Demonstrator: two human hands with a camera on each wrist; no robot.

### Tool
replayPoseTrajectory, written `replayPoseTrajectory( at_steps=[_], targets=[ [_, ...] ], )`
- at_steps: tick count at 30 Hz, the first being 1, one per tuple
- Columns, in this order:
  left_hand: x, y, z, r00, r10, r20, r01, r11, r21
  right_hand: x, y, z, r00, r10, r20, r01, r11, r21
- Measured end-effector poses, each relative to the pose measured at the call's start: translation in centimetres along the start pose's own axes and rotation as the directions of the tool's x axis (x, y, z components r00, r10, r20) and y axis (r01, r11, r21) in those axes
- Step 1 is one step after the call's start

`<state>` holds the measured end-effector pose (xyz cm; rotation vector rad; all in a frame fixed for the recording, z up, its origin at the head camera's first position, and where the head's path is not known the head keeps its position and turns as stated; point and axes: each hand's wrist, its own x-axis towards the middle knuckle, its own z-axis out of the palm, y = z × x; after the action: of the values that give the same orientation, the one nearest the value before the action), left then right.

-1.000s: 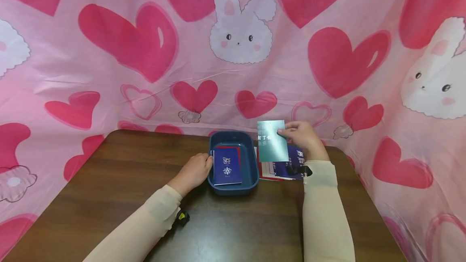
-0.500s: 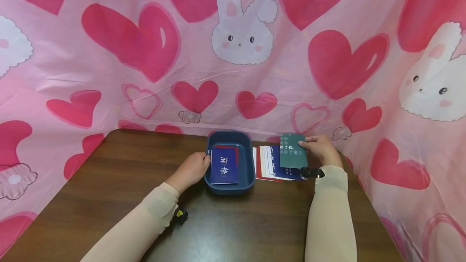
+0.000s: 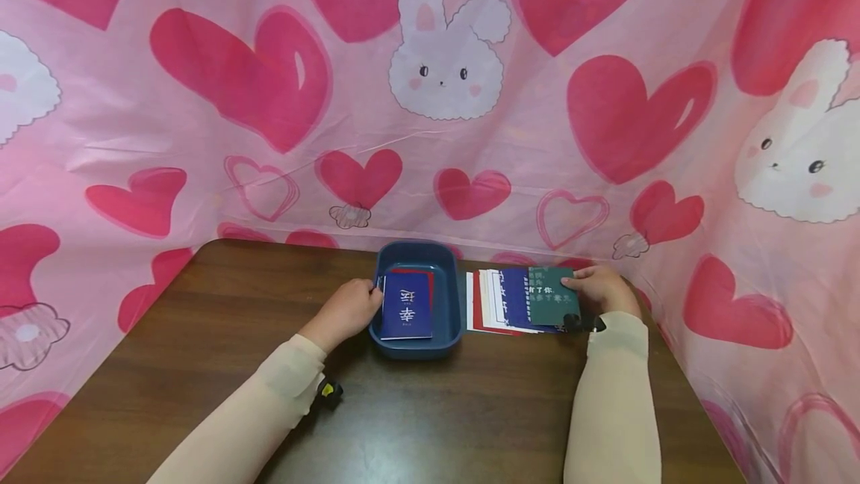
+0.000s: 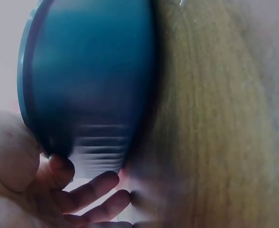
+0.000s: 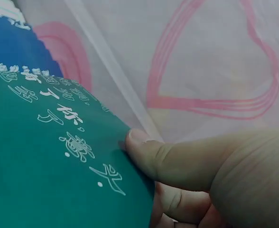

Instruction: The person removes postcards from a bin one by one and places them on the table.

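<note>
My right hand (image 3: 606, 291) pinches a green card (image 3: 552, 303) with white characters by its right edge, thumb on top. In the right wrist view the thumb (image 5: 153, 152) presses the green card's face, and the other fingers are behind it. The green card overlaps a blue card (image 3: 513, 299) at the right end of a fanned row of white, red and cream cards (image 3: 485, 303). My left hand (image 3: 344, 312) holds the left side of a dark blue bin (image 3: 446, 312), thumb near its rim. A blue card (image 3: 407, 311) with white characters lies over a red card (image 3: 430, 275) inside the bin.
All of this stands near the back edge of a brown wooden table (image 3: 443, 409). Behind it and at both sides hangs a pink curtain (image 3: 363, 125) printed with hearts and rabbits. A small black wrist camera (image 3: 329, 392) shows at the left sleeve.
My right hand has moved right and down, bringing the green card from above the fan onto its right end. My left hand and the bin have shifted slightly left.
</note>
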<state>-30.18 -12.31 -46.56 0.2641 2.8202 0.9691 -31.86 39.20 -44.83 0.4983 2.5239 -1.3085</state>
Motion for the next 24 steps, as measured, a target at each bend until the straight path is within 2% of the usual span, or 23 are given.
replayPoseTrajectory(
  at_steps=[4,11,15,18,24],
  targets=[
    [-0.1,0.1,0.0,1.000,-0.004,-0.007,0.004,1.000,0.013,0.3,0.3,0.4,1.000,0.011,0.001,-0.011,1.000,-0.003],
    [-0.2,0.2,-0.2,1.000,0.004,-0.018,-0.002,0.997,0.072,0.6,-0.3,1.5,1.000,-0.017,-0.010,0.016,0.997,-0.080],
    [-0.3,0.3,-0.3,1.000,-0.019,-0.016,0.020,0.997,0.081,0.9,-0.5,2.1,0.999,-0.003,-0.047,-0.002,0.994,-0.110],
    [-0.3,0.2,-0.2,0.999,-0.030,-0.028,0.033,0.995,0.092,1.0,-0.8,2.4,0.996,-0.027,-0.087,0.013,0.987,-0.162],
    [-0.4,0.1,-0.2,0.999,-0.015,-0.030,0.018,0.995,0.100,0.9,-1.5,2.9,0.990,-0.050,-0.134,0.011,0.962,-0.274]
  ],
)
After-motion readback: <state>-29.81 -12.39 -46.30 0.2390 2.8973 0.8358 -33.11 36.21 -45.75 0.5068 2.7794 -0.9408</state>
